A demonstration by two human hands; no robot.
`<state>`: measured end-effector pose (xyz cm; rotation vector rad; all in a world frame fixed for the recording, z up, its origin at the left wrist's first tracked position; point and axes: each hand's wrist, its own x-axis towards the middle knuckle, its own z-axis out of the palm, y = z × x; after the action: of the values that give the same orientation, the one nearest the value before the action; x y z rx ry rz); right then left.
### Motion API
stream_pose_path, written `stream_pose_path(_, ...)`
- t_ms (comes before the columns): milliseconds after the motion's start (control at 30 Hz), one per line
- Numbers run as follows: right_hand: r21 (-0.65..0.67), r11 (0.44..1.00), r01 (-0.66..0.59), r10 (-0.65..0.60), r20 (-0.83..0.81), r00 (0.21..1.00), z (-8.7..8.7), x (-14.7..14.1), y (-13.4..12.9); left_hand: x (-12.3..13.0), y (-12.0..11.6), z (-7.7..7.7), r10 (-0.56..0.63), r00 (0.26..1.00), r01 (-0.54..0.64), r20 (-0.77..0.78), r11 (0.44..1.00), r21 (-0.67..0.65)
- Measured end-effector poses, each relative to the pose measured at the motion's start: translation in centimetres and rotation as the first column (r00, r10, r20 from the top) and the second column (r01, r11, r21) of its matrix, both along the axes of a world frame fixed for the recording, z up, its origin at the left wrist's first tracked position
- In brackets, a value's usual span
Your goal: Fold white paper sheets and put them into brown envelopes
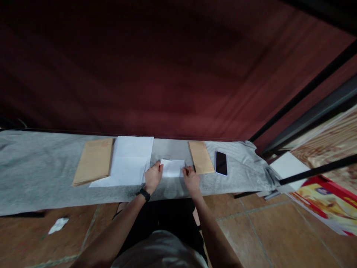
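Note:
A small folded white sheet of paper (173, 168) lies on the grey cloth in front of me. At its left edge, my left hand (153, 176) has its fingers closed on the paper; a dark band circles that wrist. My right hand (191, 179) pinches the opposite edge. Larger white paper sheets (129, 162) lie to the left, partly beneath a stack of brown envelopes (94, 160). Just beyond my right hand rests a single-looking brown envelope (201, 158).
A phone (221, 163) with a dark screen lies at the right on the grey cloth (41, 167). Dark red fabric (156, 74) hangs behind the table. On the lower right are a red and yellow box (329, 204) and black metal bars (318, 172). Scrap paper (58, 225) lies on the tiled floor.

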<state>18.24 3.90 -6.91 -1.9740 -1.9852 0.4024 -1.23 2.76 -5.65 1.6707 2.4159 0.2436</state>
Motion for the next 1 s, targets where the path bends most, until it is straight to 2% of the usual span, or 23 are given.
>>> stream_pose_path(267,-0.002,1.0,-0.014,0.014,-0.03,0.999,-0.1,0.1,-0.4,0.1,0.0,0.1,0.003,1.0,-0.003,-0.001,1.0,-0.004)
stream_pose_path(367,0.013,1.0,-0.015,0.015,0.021,1.0,-0.2,-0.1,-0.7,0.2,0.0,0.0,0.014,1.0,-0.014,-0.003,1.0,-0.002)
stream_pose_path(667,0.205,0.977,-0.063,0.037,0.128,0.991,-0.5,-1.2,-1.5,0.1,0.0,-0.2,0.008,1.0,-0.008,-0.003,1.0,0.001)
stream_pose_path(800,0.269,0.945,-0.187,0.169,0.089,0.982,-0.9,-2.1,-2.0,0.2,-0.1,-0.4,-0.004,1.0,0.004,0.002,1.0,0.01)
stream_pose_path(933,0.328,0.87,-0.368,0.378,0.036,0.925,-1.7,-3.5,-2.9,0.2,0.0,-0.4,-0.013,1.0,0.013,0.009,1.0,0.026)
stream_pose_path(1000,0.334,0.839,-0.429,0.441,0.045,0.897,-2.1,-4.0,-3.4,0.2,0.0,-0.3,-0.009,1.0,0.008,0.015,1.0,0.024)
